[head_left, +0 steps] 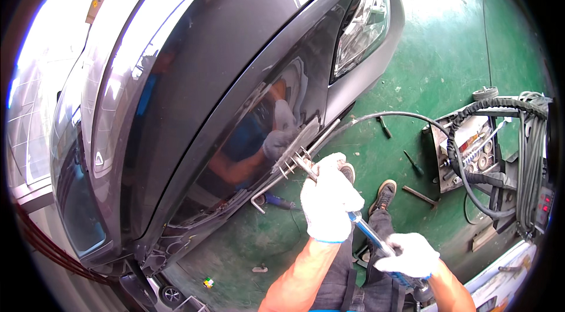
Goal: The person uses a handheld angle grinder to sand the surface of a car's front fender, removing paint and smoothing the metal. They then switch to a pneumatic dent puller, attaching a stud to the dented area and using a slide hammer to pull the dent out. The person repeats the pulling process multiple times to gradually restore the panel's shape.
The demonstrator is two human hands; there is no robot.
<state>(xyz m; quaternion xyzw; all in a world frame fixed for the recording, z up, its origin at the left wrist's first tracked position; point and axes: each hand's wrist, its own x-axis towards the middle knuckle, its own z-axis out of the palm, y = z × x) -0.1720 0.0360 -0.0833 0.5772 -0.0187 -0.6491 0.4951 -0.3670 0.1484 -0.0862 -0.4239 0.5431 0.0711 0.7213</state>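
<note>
A dark grey car's front fender (235,153) is at the left, with a dull scuffed patch (300,141) near its lower edge. A slide-hammer dent puller (369,231) runs from this patch toward me, with metal hooks (292,165) and a bent rod (268,191) at its front end. My left hand (332,200), in a white glove, is closed round the puller's front part, close to the hooks. My right hand (409,256), also gloved, grips it nearer my body. The puller's blue-and-silver shaft shows between my hands; both palms are hidden.
A cart (465,147) with metal tools and coiled cables stands at the right; a black cable (406,114) arches from it toward the fender. Screwdrivers (414,164) and a hammer (421,195) lie on the green floor. A blue-handled tool (276,201) lies under the car's edge.
</note>
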